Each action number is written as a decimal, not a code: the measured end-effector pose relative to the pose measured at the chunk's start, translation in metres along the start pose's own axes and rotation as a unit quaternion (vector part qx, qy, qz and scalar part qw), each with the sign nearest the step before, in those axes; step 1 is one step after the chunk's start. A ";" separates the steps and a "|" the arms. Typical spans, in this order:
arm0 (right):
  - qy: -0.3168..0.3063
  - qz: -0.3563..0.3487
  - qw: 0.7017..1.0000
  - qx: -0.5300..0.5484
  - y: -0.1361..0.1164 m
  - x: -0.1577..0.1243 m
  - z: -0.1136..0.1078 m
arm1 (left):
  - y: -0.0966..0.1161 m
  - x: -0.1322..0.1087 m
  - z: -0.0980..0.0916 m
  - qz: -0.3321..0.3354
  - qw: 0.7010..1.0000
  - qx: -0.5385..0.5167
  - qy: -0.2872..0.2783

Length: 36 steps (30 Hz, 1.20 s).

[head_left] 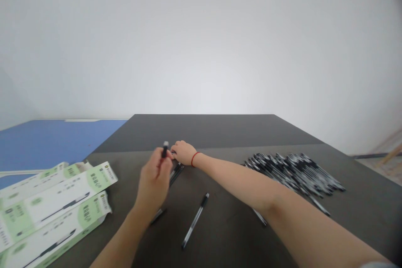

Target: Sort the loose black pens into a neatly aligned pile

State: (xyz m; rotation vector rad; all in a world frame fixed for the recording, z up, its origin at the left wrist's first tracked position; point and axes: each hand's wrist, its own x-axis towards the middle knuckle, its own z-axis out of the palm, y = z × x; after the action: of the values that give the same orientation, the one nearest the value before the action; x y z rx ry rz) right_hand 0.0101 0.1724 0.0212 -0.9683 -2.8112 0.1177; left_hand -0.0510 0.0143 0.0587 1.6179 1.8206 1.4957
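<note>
My left hand (156, 178) is closed around a pen, whose black capped end (165, 149) sticks up above the fingers. Just beyond it, my right hand (184, 153) reaches across from the right, a red cord on its wrist. Its fingers are curled down, partly behind my left hand, and whatever they pinch is hidden. Directly below my right hand lie a few dark pens (176, 173), partly covered by my left hand. A single clear pen with a black cap (195, 220) lies nearer to me. Another pen's end (158, 216) shows beside my left wrist.
A large spread pile of black-capped pens (292, 171) covers the right of the dark table (220, 132). One pen (260, 217) lies partly under my right forearm. Several green-and-white pen boxes (63, 199) overlap at the left. A blue surface (63, 138) adjoins behind them.
</note>
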 end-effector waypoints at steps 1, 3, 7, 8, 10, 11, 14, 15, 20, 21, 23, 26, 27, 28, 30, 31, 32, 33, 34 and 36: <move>0.003 -0.002 1.000 -0.003 0.004 -0.003 -0.001 | 0.006 -0.011 0.010 0.015 0.999 0.013 -0.037; 0.009 0.013 1.000 -0.012 0.016 -0.010 -0.005 | 0.014 -0.036 0.032 0.066 0.971 0.119 -0.197; -0.014 0.095 0.995 -0.034 0.043 -0.020 -0.013 | 0.013 -0.066 0.062 0.141 0.868 0.306 -0.364; -0.029 0.112 0.993 -0.036 0.048 -0.021 -0.014 | 0.010 -0.068 0.064 0.140 0.856 0.338 -0.366; -0.059 0.134 0.989 -0.035 0.054 -0.021 -0.014 | 0.003 -0.064 0.064 0.131 0.843 0.384 -0.354; -0.072 0.140 0.987 -0.033 0.055 -0.021 -0.014 | 0.000 -0.060 0.062 0.125 0.840 0.398 -0.347; -0.093 0.150 0.984 -0.020 0.050 -0.019 -0.014 | -0.006 -0.045 0.054 0.114 0.838 0.422 -0.325; -0.097 0.154 0.983 -0.015 0.047 -0.018 -0.015 | -0.007 -0.041 0.051 0.110 0.839 0.428 -0.319; -0.101 0.167 0.981 0.017 0.037 -0.024 -0.020 | -0.015 -0.023 0.040 0.081 0.845 0.445 -0.285; -0.097 0.169 0.980 0.027 0.036 -0.027 -0.021 | -0.015 -0.021 0.038 0.075 0.848 0.444 -0.279; -0.085 0.172 0.980 0.055 0.036 -0.033 -0.025 | -0.015 -0.018 0.036 0.066 0.857 0.438 -0.263; -0.045 0.170 0.978 0.116 0.039 -0.048 -0.037 | -0.011 -0.016 0.033 0.063 0.876 0.416 -0.238; -0.027 0.167 0.975 0.142 0.041 -0.055 -0.042 | -0.009 -0.016 0.033 0.065 0.883 0.402 -0.233; -0.007 0.165 0.971 0.171 0.042 -0.064 -0.047 | -0.007 -0.016 0.033 0.065 0.894 0.379 -0.230; 0.031 0.159 0.962 0.220 0.045 -0.085 -0.058 | -0.005 -0.017 0.034 0.067 0.925 0.298 -0.225; 0.054 0.156 0.954 0.249 0.046 -0.096 -0.063 | -0.005 -0.019 0.035 0.070 0.941 0.243 -0.223; 0.083 0.150 0.942 0.289 0.046 -0.108 -0.067 | -0.005 -0.020 0.037 0.073 0.954 0.188 -0.222; 0.119 0.141 0.919 0.347 0.045 -0.119 -0.071 | -0.005 -0.022 0.039 0.077 0.961 0.139 -0.225; 0.158 0.127 0.887 0.416 0.044 -0.130 -0.073 | -0.006 -0.024 0.042 0.082 0.964 0.101 -0.231; 0.221 0.092 0.810 0.535 0.038 -0.146 -0.077 | -0.009 -0.029 0.047 0.080 0.964 0.048 -0.250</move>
State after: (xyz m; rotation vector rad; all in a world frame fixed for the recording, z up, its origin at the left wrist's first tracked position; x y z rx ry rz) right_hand 0.1604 0.1134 0.0730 -0.7774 -1.7169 1.1690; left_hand -0.0110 0.0142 0.0198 2.0046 1.5225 0.9382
